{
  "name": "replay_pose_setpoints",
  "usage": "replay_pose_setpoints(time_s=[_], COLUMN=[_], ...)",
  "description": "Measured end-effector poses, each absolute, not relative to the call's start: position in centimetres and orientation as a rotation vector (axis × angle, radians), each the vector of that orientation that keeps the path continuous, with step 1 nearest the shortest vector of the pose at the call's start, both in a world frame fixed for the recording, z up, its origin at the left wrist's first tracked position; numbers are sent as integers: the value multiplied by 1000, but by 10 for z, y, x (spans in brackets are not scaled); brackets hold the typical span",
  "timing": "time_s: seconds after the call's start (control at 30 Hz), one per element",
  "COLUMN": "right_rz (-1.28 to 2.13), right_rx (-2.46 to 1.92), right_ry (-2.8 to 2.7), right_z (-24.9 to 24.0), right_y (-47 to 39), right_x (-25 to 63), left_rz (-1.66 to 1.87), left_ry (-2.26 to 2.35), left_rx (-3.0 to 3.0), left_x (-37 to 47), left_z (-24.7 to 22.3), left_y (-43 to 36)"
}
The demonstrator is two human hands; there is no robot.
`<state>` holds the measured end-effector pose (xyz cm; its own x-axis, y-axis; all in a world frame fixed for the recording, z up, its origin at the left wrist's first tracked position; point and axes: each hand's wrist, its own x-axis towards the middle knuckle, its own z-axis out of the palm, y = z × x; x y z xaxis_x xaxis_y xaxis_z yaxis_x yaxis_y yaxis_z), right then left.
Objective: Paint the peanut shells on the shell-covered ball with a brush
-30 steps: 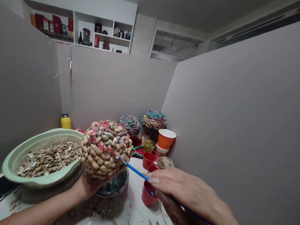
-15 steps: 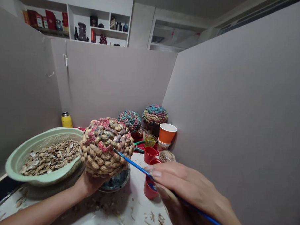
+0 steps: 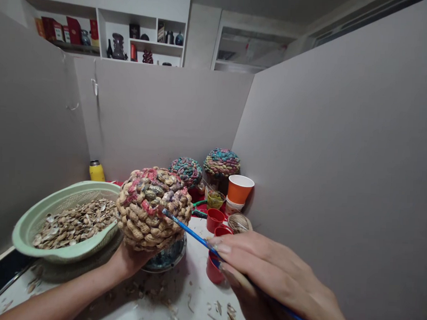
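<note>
My left hand (image 3: 133, 260) is closed under a ball-like dome covered with peanut shells (image 3: 150, 223) and holds it up; most of its fingers are hidden behind the dome. Pink, grey and purplish paint marks the upper shells, while the lower ones are bare tan. Between the fingertips of my right hand (image 3: 261, 266) is a thin blue paintbrush (image 3: 192, 234), its bristles at the front right of the dome, touching or very close to the shells. Just beyond my right fingers stands a red cup (image 3: 214, 271) with dark blue paint inside.
A green basket (image 3: 26, 232) of loose shells stands at left. Behind are two painted shell domes (image 3: 186, 172), an orange paper cup (image 3: 239, 192), another red cup (image 3: 214, 220) and a yellow bottle (image 3: 96, 172). Shell scraps lie on the white table (image 3: 193, 296). Grey panels (image 3: 159, 115) enclose it.
The brush tip has shifted very slightly up and right on the dome. The whole view has moved a little; both hands keep their grip.
</note>
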<state>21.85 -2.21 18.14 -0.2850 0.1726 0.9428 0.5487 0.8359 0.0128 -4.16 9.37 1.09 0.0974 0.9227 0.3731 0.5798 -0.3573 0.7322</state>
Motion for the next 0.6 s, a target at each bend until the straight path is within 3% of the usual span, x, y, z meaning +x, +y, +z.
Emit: replay_pose_setpoints(time_s=[0.6], right_rz=[-449], right_rx=[-466], right_ry=[-1893], right_z=[181], right_y=[-13], right_x=[221], left_rz=[1109], left_ry=[1474], left_rx=[1967], left_x=[-41], left_z=[8], left_y=[93])
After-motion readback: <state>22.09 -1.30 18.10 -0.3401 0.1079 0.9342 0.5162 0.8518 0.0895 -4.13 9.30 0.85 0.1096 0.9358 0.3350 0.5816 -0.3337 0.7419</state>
